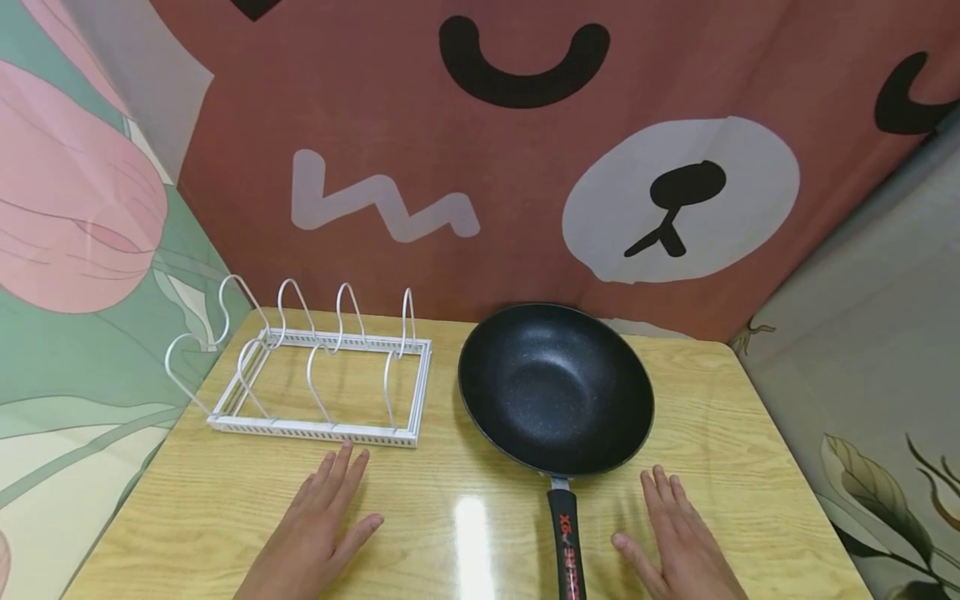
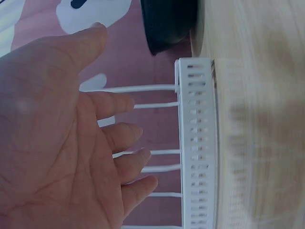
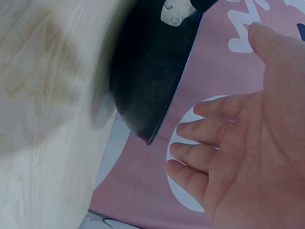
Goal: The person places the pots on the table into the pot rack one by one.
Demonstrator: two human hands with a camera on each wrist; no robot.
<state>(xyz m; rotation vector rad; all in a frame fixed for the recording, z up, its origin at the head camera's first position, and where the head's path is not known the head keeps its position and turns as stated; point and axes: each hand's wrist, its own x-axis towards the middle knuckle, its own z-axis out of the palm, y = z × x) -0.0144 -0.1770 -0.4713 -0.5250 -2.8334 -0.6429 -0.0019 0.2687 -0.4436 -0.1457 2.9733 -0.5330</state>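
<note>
A black frying pan [image 1: 555,392] sits on the table, its dark handle [image 1: 566,533] with red lettering pointing toward me. To its left stands a white wire rack [image 1: 315,430] with a rectangular base and several upright loops. My left hand [image 1: 318,525] is just in front of the rack, fingers extended and holding nothing. On the right of the pan handle my right hand [image 1: 678,542] hovers with fingers spread, also holding nothing. The left wrist view shows the rack's slotted base [image 2: 198,143] beyond the left fingers; the right wrist view shows the pan's outer side [image 3: 143,71].
The wooden table [image 1: 720,417] carries both things. A red cloth [image 1: 360,83] with a cartoon face hangs behind its far edge. Patterned cloths stand at the left [image 1: 75,250] and right [image 1: 862,333] sides.
</note>
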